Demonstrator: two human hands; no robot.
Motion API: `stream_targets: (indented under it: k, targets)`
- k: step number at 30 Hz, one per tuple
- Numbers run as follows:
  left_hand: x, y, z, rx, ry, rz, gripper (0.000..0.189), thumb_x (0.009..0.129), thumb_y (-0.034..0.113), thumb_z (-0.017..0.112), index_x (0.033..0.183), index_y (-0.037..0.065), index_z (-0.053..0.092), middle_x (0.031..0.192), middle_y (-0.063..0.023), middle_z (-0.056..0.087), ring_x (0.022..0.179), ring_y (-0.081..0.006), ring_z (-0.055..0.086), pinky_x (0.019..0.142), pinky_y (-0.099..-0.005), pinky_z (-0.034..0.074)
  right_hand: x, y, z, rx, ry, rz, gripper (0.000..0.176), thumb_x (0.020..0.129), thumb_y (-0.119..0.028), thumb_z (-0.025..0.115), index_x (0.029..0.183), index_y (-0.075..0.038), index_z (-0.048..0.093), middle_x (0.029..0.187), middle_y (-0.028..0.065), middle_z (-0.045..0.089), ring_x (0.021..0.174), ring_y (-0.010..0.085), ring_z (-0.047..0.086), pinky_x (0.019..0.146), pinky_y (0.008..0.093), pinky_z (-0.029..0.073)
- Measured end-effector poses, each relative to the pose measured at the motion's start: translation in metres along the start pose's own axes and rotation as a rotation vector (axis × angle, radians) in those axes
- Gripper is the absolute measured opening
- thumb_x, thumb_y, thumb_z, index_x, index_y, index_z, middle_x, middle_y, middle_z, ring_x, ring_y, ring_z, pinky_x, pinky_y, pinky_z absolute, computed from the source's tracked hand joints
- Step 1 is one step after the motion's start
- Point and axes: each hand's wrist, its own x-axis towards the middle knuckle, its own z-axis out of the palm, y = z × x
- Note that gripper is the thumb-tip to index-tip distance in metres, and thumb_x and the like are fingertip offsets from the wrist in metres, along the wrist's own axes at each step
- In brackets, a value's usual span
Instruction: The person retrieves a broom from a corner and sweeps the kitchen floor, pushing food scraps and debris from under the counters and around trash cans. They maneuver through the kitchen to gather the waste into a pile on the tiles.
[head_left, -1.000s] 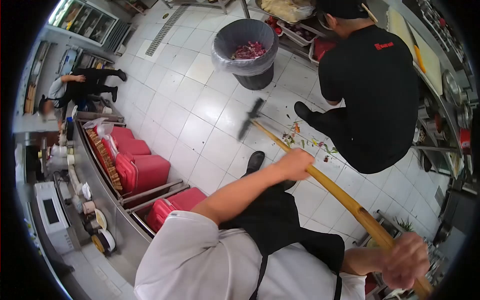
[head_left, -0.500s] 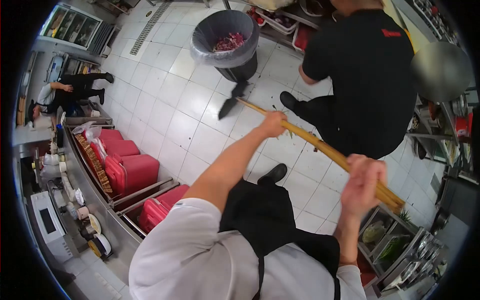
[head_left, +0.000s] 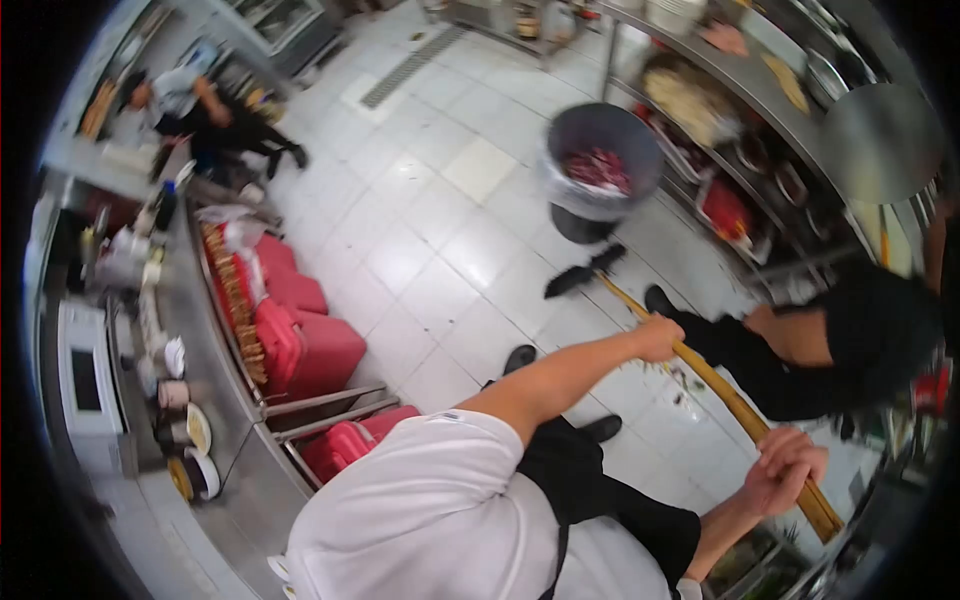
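head view: right hand [head_left: 783, 472] now lower

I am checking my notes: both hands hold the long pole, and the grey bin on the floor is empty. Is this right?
No, not empty: the head view shows reddish scraps in the bin. The left hand and right hand do hold the pole.

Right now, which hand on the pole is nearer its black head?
The left hand; the right hand grips farther back, near the free end of the pole.
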Motion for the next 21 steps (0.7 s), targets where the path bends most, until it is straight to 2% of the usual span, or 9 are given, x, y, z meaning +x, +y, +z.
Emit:
stream_targets:
  k: [2,5,6,7,9,11,14,17,21]
  targets:
    - [-0.023,-0.002,-0.041,-0.050,0.041,0.012,0.021,0.068,0.023,0.065,0.081,0.006,0.067,0.084,-0.0200,0.065,0.087,-0.0396,0.062,0.086,-0.0459,0.046,0.007,0.004,0.027,-0.002,-0.106,-0.007,0.027,0.094,-0.023,0.053,0.075,-0.006,0.045,0.052,0.0033,0.042,0.044,0.0134,0.040,0.047,0.0311,0.039]
    - [-0.031,-0.012,-0.076,0.006,-0.017,0.086,0.022,0.070,0.025,0.066,0.082,0.006,0.067,0.080,-0.0199,0.065,0.083,-0.0381,0.063,0.076,-0.0447,0.049,0.009,0.008,0.074,-0.081,0.024,0.051,0.025,0.093,-0.023,0.054,0.078,-0.005,0.045,0.052,0.0025,0.039,0.045,0.0130,0.039,0.047,0.0315,0.039]
    - [-0.034,-0.021,-0.077,-0.081,0.046,0.139,0.021,0.070,0.024,0.066,0.083,0.007,0.067,0.076,-0.0192,0.064,0.077,-0.0382,0.063,0.069,-0.0466,0.049,0.012,0.005,0.094,-0.096,0.093,0.043,0.024,0.092,-0.022,0.054,0.078,-0.004,0.045,0.052,0.0021,0.039,0.045,0.0126,0.038,0.046,0.0312,0.038]
    - [-0.040,-0.011,-0.092,-0.150,-0.062,0.041,0.019,0.064,0.012,0.071,0.080,0.004,0.064,0.077,-0.0175,0.062,0.083,-0.0367,0.061,0.074,-0.0445,0.048,0.015,0.004,0.112,-0.119,0.169,0.023,0.023,0.092,-0.020,0.054,0.079,-0.004,0.045,0.052,0.0016,0.038,0.045,0.0122,0.037,0.046,0.0310,0.037]
    - [-0.028,-0.044,-0.062,-0.132,-0.024,0.114,0.018,0.066,0.010,0.071,0.082,0.004,0.066,0.080,-0.0144,0.067,0.082,-0.0319,0.065,0.073,-0.0393,0.050,0.022,-0.001,0.124,-0.048,0.156,0.005,0.021,0.092,-0.019,0.053,0.080,-0.004,0.045,0.052,0.0013,0.038,0.045,0.0117,0.036,0.046,0.0305,0.036]
    - [-0.031,-0.035,-0.066,-0.183,-0.032,0.088,0.015,0.067,0.011,0.070,0.082,0.006,0.067,0.082,-0.0149,0.067,0.081,-0.0324,0.065,0.073,-0.0378,0.051,0.020,-0.005,0.125,-0.050,0.191,0.012,0.021,0.092,-0.018,0.052,0.078,-0.003,0.045,0.051,0.0011,0.037,0.044,0.0112,0.035,0.046,0.0301,0.036]
    - [-0.033,-0.018,-0.061,-0.208,-0.066,0.086,0.013,0.075,0.018,0.063,0.071,0.007,0.060,0.078,-0.0172,0.064,0.081,-0.0394,0.059,0.083,-0.0494,0.043,0.017,-0.022,0.117,-0.152,0.277,0.066,0.025,0.094,-0.016,0.045,0.073,-0.003,0.044,0.050,0.0020,0.036,0.043,0.0113,0.034,0.046,0.0302,0.036]
    - [-0.040,0.018,-0.055,-0.121,-0.068,0.111,0.012,0.076,0.018,0.063,0.072,0.007,0.061,0.080,-0.0161,0.065,0.084,-0.0395,0.059,0.091,-0.0532,0.037,0.009,-0.043,0.106,-0.195,0.378,0.071,0.026,0.094,-0.013,0.042,0.071,-0.002,0.043,0.048,0.0025,0.036,0.041,0.0116,0.033,0.046,0.0300,0.037]
    - [-0.039,0.066,-0.042,-0.201,-0.212,0.188,0.011,0.072,0.013,0.063,0.069,0.004,0.058,0.073,-0.0190,0.061,0.077,-0.0404,0.058,0.070,-0.0467,0.045,-0.001,-0.072,0.081,-0.196,0.391,-0.044,0.023,0.094,-0.012,0.045,0.072,-0.006,0.041,0.047,0.0013,0.035,0.039,0.0122,0.034,0.041,0.0288,0.034]
